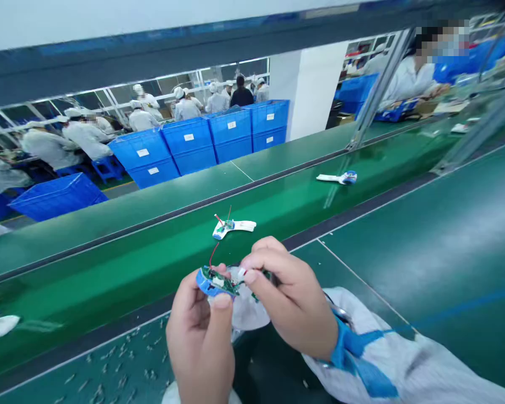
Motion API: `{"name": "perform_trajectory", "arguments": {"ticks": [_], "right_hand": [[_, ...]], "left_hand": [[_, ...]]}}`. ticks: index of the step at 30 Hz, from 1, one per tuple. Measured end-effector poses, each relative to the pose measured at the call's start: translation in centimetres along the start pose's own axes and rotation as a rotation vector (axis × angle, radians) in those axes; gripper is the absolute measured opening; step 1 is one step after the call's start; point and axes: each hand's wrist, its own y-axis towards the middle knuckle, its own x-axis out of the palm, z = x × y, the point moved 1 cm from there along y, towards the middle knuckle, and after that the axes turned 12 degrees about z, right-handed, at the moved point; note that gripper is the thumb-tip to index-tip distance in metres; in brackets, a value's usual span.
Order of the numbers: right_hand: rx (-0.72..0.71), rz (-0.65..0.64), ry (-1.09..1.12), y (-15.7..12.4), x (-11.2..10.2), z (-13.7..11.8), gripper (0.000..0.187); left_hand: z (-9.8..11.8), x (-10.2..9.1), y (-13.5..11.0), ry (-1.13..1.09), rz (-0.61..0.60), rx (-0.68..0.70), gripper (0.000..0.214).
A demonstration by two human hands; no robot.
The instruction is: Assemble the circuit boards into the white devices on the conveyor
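— What is noted at left?
— By the left hand (202, 336), a blue casing (208, 287) with circuit board (224, 281) is gripped, raised near the green belt (109, 261).
— And at right?
— A small white piece (241, 272) is pinched by the right hand (294, 297).

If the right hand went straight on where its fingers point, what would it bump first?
The right hand would probably meet the green circuit board in the left hand; depth is unclear.
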Motion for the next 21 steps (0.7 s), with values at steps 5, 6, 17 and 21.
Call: {"name": "perform_trajectory", "arguments": {"ticks": [5,6,17,21], "right_hand": [[-0.033,-0.101,0.003,-0.4,0.3,0.0,0.015],[-0.028,-0.108,0.01,-0.5,0.4,0.0,0.014],[0.055,-0.019,0.152,0.1,-0.1,0.3,0.019],[-0.033,-0.107,0.132,0.9,-1.2,-0.1,0.019]], "left_hand": [[-0.9,-0.6,1.0,-0.143,-0.011,-0.005,0.03],[-0.9,-0.6,1.0,-0.173,-0.005,-0.003,0.03],[0.9,-0.3,0.5,0.157,-0.004,0.083,0.037],[1.1,-0.5,0.3,0.314,-0.154,0.176,0.04]]}}
